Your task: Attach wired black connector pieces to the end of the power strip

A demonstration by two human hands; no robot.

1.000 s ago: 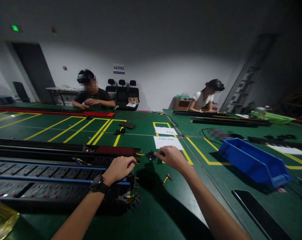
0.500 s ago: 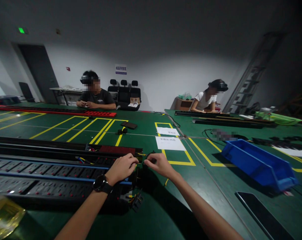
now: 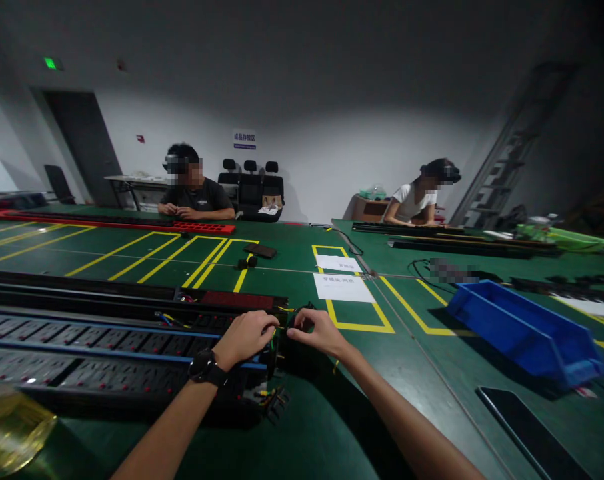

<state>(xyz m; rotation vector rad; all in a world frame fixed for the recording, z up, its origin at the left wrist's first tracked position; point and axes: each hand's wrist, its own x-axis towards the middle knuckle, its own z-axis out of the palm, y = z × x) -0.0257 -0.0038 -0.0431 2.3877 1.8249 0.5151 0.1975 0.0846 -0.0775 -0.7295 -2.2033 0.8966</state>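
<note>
Green tabletop (image 3: 417,373) carries everything, and its flat width probably explains why long work lies on it. Socket strips (image 3: 97,373) run in from the left, side by side, their ends stopping near the hands, where the wiring comes within easy reach. Across the table sit two people, one at left (image 3: 202,200), one at right (image 3: 415,203). The blue bin (image 3: 522,333) stands off to the right, likely to leave elbow room; the phone (image 3: 532,433) lies nearer.

The left hand (image 3: 245,337) rests over the strips' end, fingers bent down, perhaps steadying it; whether they clamp a wire I cannot tell. Facing it, the right hand (image 3: 322,333) curls thumb and forefinger towards each other beside a small black part (image 3: 307,310); whether they pinch it is unclear. Close by, thin yellow wires (image 3: 285,309) poke out past the strips.
</note>
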